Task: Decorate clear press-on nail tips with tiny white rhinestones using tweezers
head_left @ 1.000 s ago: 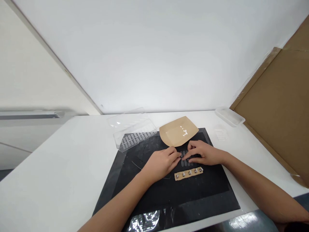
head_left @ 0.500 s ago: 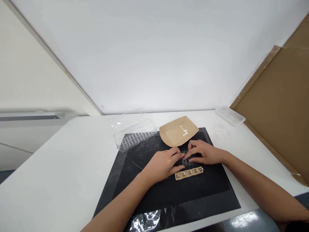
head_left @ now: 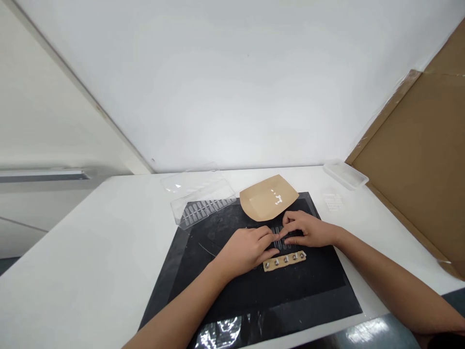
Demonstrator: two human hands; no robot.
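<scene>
Compared with the picture a second ago, the left hand [head_left: 249, 249] has been shifted slightly rightward and its thumb has been spread away from the forefinger, toward the studded strip [head_left: 285, 261]; the right hand [head_left: 307, 229] has been kept almost in place. The left thumb and forefinger are held moderately wide; the right forefinger is stretched toward the left fingertips, with a gap left above the thumb. Whether anything is pinched by either hand cannot be told.

Between the hands, right of centre in the lower half of the frame, the clear tips [head_left: 279, 244] are seen, slender, rounded and glossy, set in two rows and partly covered by the fingers. They are laid on the matte black mat [head_left: 308, 300], which is edged with a shinier band.

Five round metallic studs are carried by the tan strip just below. Above, white flecks are shown in the brown paper tray [head_left: 256, 203]. At centre left, frosted nail-shaped pieces are contained in a clear plastic box [head_left: 180, 213].
</scene>
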